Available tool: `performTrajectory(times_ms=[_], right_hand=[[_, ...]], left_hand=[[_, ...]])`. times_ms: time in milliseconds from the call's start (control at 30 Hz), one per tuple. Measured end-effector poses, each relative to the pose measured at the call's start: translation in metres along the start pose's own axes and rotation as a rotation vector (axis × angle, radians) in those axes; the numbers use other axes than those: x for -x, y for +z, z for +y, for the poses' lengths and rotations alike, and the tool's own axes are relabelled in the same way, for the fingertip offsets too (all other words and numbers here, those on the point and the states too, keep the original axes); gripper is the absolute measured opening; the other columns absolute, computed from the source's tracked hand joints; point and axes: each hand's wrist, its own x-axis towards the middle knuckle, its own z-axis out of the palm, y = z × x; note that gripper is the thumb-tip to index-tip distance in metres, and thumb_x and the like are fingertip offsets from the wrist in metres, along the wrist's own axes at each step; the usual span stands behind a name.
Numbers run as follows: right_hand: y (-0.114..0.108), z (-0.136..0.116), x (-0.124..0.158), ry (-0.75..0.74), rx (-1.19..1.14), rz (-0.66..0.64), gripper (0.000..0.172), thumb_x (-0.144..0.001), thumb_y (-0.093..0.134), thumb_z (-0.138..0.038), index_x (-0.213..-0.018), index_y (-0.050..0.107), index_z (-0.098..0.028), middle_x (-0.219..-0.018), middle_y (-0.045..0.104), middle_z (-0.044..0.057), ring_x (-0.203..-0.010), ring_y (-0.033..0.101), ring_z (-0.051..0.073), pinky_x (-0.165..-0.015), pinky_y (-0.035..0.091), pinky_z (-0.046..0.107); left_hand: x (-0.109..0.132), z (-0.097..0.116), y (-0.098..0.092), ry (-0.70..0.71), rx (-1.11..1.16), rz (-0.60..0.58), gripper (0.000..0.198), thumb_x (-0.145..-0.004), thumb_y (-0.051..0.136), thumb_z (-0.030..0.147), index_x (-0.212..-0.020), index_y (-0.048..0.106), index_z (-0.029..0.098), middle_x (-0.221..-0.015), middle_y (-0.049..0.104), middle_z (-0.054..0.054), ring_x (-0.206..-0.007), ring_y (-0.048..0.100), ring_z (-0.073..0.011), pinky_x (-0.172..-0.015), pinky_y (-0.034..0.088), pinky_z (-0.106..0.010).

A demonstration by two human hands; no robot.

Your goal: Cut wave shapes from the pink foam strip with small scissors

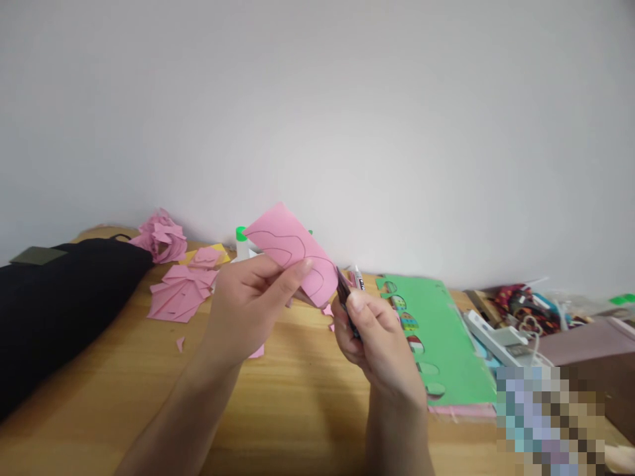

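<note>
Above the wooden worktop (297, 403), the left hand (251, 307) pinches by its near edge a thin pink paper piece with drawn curves (292, 254), which looks light and easy to bend, while the right hand (380, 340) closes on a small dark tool (344, 297) just right of it.

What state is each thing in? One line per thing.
left hand, pinching the pink paper
pink paper, held up tilted, curved lines drawn on it
right hand, closed on a dark tool
dark tool, tip at the paper's lower edge; kind unclear
pink scraps, cut, loose on the table
green sheet, flat, holes cut along one edge
bottle, upright, green cap on
</note>
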Motion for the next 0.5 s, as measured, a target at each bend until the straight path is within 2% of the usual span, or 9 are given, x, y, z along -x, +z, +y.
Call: performTrajectory(times_ms=[167, 267, 500], right_hand=[[-0.0004, -0.0011, -0.0015, -0.006, 0.028, -0.001, 0.048, -0.09, 0.056, -0.056, -0.062, 0.043, -0.02, -0.043, 0.029, -0.011, -0.037, 0.014, 0.003, -0.033, 0.013, 0.017], [-0.0006, -0.0006, -0.0023, -0.005, 0.03, 0.009, 0.048, -0.089, 0.056, -0.058, -0.062, 0.044, -0.02, -0.043, 0.029, -0.011, -0.037, 0.014, 0.004, -0.033, 0.013, 0.018], [-0.0021, 0.0021, -0.0027, -0.014, 0.03, 0.009, 0.047, -0.09, 0.055, -0.057, -0.064, 0.046, -0.02, -0.044, 0.031, -0.01, -0.037, 0.015, 0.004, -0.033, 0.013, 0.018]], left_hand=[[-0.0025, 0.0046, -0.0025, 0.085, 0.039, -0.1, 0.033, -0.083, 0.064, 0.023, -0.051, 0.067, 0.021, -0.036, 0.046, 0.007, -0.033, 0.035, -0.0048, -0.029, 0.023, -0.018], [-0.0029, 0.0051, -0.0033, 0.087, 0.063, -0.128, 0.03, -0.084, 0.063, 0.021, -0.056, 0.072, 0.023, -0.037, 0.05, 0.007, -0.032, 0.037, -0.0045, -0.029, 0.024, -0.017], [-0.0026, 0.0053, -0.0017, 0.014, 0.062, -0.097, 0.035, -0.082, 0.064, 0.021, -0.047, 0.067, 0.02, -0.038, 0.054, 0.005, -0.033, 0.042, -0.0052, -0.031, 0.03, -0.016]])
